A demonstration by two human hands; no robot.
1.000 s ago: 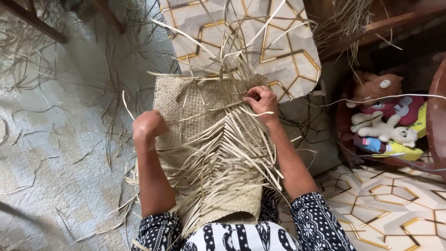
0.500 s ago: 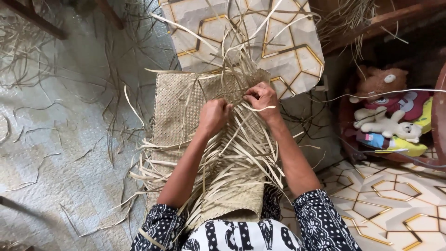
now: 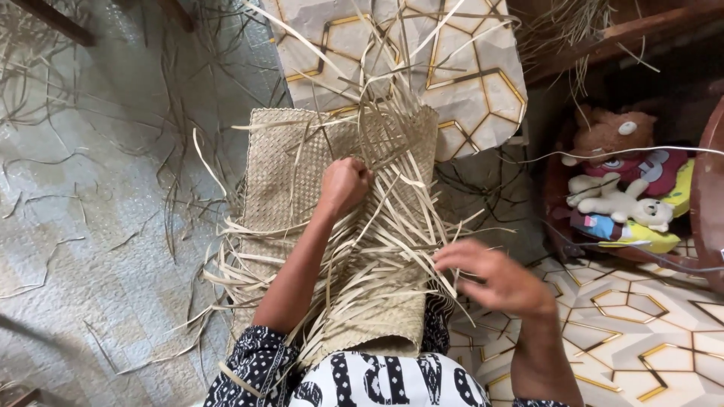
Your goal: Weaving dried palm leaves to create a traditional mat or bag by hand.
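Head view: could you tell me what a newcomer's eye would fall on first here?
The half-woven mat at centre, its loose strips fanning out. The left hand is fisted on the weave; the right hand hovers open at its lower right edge. Stuffed toys lie at far right.

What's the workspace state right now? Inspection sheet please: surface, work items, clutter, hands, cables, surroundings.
Surface: pale textured floor covering on the left; hexagon-patterned tiles on the right.
Work items: half-woven mat of pale strips lies over the person's lap; loose unwoven strips fan out from its middle.
Clutter: stray strips and offcuts scattered on the floor left of the mat.
Hands: left hand closed, pressed on the weave; right hand blurred, fingers spread, at the strip ends on the right edge, grip unclear.
Cables: thin dark cord by the toys; a thin pale line crosses above them.
Surroundings: patterned board behind the mat; stuffed toys at right; wooden furniture top right.
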